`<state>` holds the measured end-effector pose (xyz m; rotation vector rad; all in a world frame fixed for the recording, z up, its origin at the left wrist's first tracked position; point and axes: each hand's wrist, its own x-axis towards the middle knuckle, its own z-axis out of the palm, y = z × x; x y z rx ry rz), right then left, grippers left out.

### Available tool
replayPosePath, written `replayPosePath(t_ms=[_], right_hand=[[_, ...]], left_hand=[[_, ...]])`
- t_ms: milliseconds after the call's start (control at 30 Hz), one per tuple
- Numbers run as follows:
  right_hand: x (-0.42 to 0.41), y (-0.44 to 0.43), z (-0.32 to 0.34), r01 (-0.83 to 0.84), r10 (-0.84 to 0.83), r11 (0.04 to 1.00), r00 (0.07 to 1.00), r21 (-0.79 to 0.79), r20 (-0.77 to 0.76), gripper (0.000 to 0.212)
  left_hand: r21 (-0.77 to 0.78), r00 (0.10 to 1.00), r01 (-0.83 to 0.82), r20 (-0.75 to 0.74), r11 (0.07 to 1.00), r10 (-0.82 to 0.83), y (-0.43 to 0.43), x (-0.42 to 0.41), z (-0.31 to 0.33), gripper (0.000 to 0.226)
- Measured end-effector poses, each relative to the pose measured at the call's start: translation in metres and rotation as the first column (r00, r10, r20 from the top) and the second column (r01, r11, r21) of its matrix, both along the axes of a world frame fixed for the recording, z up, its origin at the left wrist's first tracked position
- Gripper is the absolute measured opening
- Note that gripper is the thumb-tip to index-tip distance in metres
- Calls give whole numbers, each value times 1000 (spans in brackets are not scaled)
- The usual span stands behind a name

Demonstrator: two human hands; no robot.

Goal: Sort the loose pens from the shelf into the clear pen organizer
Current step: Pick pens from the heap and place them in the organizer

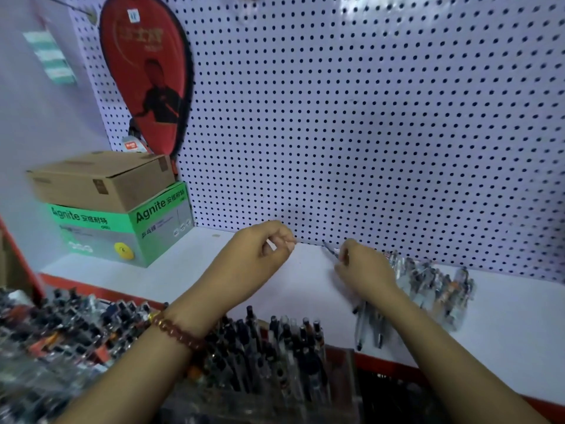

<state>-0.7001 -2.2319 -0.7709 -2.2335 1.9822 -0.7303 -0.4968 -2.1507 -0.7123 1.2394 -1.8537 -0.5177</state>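
While the right hand (363, 267) pinches one thin pen (329, 250) mid-frame over the shelf (183, 270), the loose pens (428, 283) sit in a blurry heap just beside it, center right. Bottom center is the organizer (275, 347), packed with upright pens. Just left of the right one, the left hand (260, 249) is curled up, but honestly can't tell if it's holding anything. Far left sits a green box (122, 228).

**Tally at the shelf**

Two hands: left hand (260, 250), right hand (365, 266). One thin pen (330, 251) in the right. Two boxes: one cardboard box (101, 182), one green box (122, 231). One red paddle case (146, 75), one beaded bracelet (177, 333); loose pens (434, 283) too blurred to count
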Motion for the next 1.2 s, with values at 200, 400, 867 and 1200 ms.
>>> replayPosePath(t_ms=[200, 400, 867, 1200], right_hand=[[19, 37, 40, -435, 219, 899, 565, 61, 795, 12], [44, 74, 48, -668, 395, 744, 403, -30, 826, 11], [-15, 7, -4, 179, -89, 976, 846, 122, -526, 55], [3, 2, -6, 72, -46, 996, 898, 44, -439, 21]], left_hand=[[33, 997, 77, 26, 997, -77, 0, 0, -1, 23], [-41, 988, 93, -122, 995, -98, 1, -3, 1, 33], [-92, 988, 41, -146, 995, -54, 6, -2, 4, 26], [-106, 994, 25, -104, 994, -37, 5, -1, 2, 22]])
